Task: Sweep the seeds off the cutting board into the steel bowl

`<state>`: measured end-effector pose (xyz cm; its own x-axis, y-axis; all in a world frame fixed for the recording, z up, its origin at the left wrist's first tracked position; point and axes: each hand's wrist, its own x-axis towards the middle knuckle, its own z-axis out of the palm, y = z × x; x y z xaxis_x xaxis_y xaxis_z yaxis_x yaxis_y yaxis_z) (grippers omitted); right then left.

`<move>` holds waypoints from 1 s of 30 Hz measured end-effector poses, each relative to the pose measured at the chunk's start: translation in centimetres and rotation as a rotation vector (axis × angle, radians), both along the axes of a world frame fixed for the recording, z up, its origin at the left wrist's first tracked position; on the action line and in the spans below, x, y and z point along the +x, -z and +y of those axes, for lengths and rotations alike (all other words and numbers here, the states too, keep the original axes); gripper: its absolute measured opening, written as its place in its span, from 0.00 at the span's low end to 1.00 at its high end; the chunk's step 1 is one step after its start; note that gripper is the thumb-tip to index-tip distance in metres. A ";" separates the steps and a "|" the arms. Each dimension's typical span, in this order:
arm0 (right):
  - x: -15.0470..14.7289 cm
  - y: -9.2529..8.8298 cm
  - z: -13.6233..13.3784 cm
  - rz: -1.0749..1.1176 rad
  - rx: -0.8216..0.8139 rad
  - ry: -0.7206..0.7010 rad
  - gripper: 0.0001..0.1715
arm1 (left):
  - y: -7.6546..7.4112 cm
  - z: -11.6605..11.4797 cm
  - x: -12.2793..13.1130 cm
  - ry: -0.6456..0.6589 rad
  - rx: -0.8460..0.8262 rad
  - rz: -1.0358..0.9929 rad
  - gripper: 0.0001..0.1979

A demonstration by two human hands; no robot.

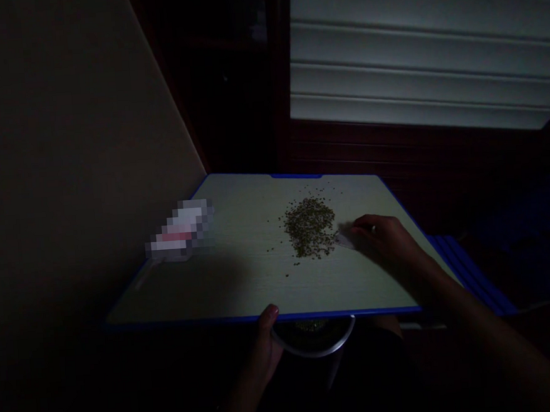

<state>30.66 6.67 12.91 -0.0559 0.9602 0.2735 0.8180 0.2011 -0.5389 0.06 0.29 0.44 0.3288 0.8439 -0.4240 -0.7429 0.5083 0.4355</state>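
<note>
A heap of small greenish-brown grains (pixel 310 227) lies on a pale tabletop with a blue rim (pixel 189 322). My right hand (pixel 385 239) rests on the table just right of the heap, fingers closed on a small white card or paper scrap (pixel 344 240) whose edge touches the grains. My left hand (pixel 267 341) is below the table's front edge, gripping the rim of a round metal bowl (pixel 315 341) held under the edge. A few grains show inside the bowl.
A blurred white and pink packet (pixel 181 231) lies at the table's left side. A beige wall stands on the left, dark wooden furniture and a white slatted panel behind. Blue fabric (pixel 468 268) sits to the right of the table. The room is very dim.
</note>
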 end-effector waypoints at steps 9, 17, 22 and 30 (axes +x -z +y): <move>2.4 -1.8 5.5 0.124 -0.184 -0.185 0.12 | 0.4 0.0 -0.2 0.005 -0.007 -0.057 0.13; 4.1 0.8 6.9 0.301 -0.009 0.036 0.20 | 0.3 0.3 0.0 -0.064 -0.091 -0.007 0.16; 4.5 1.4 7.1 0.323 0.052 0.116 0.19 | 0.3 0.5 -0.1 -0.108 -0.130 0.069 0.18; 3.4 1.9 8.5 0.334 0.073 0.151 0.24 | 2.0 1.1 -2.0 -0.113 -0.322 0.208 0.09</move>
